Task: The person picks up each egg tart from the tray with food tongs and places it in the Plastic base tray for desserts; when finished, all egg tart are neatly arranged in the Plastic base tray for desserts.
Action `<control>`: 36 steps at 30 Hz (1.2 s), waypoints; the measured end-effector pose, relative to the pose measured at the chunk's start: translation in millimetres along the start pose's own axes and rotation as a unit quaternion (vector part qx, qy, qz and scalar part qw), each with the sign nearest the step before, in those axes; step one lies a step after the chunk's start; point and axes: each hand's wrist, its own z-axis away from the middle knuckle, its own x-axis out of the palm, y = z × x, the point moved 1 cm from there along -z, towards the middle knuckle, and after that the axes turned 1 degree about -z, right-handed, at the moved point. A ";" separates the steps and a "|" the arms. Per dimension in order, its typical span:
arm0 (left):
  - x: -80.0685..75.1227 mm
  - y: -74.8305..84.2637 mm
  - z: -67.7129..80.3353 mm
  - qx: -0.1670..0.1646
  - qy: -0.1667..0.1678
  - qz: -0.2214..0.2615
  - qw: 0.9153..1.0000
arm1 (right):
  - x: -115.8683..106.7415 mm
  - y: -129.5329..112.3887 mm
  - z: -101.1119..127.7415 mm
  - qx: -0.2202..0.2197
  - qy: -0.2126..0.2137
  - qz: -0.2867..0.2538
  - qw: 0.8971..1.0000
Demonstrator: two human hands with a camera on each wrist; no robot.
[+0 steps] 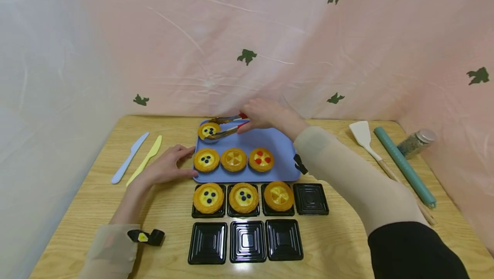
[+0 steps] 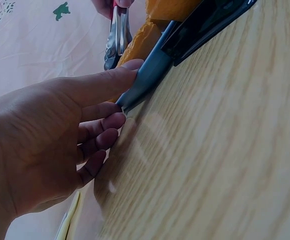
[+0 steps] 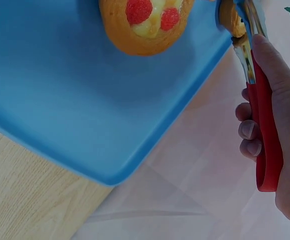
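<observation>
Black-sleeved right hand [image 1: 265, 114] grips red-handled metal tongs [image 1: 227, 132] around blueberry-topped golden tart [image 1: 209, 130] beyond fingertips [image 3: 248, 129]; spread left hand [image 1: 167, 166] likely steadies blue tray [image 1: 283, 146].

A light-blue knife [image 1: 130, 157] lies near the left edge of the wooden table [image 1: 339, 244], its blade toward the far edge, with a yellow knife [image 1: 145, 160] just beside it. Toward the right edge, a white spatula [image 1: 362, 135] with a wooden handle slants away from the far edge; next to it lies a teal rod [image 1: 404, 166], then a metal-lidded jar [image 1: 414, 144]. Pale pink cloth [image 1: 185, 56] with dark green prints rises behind the far edge.
</observation>
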 end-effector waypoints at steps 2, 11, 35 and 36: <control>0.6 -0.7 -0.2 -0.002 0.000 -0.002 1.000 | -0.5 0.6 0.6 -0.001 0.000 -0.002 1.000; 1.3 -2.4 -1.1 -0.003 0.001 0.000 1.000 | -7.4 2.0 6.5 0.000 0.005 0.001 1.000; 3.2 -2.7 -0.6 -0.007 0.002 0.001 1.000 | -39.1 91.5 188.5 0.055 0.054 -0.034 0.996; 3.3 -2.6 -0.9 -0.007 0.002 0.000 1.000 | -37.7 94.2 197.3 0.063 0.052 -0.035 0.996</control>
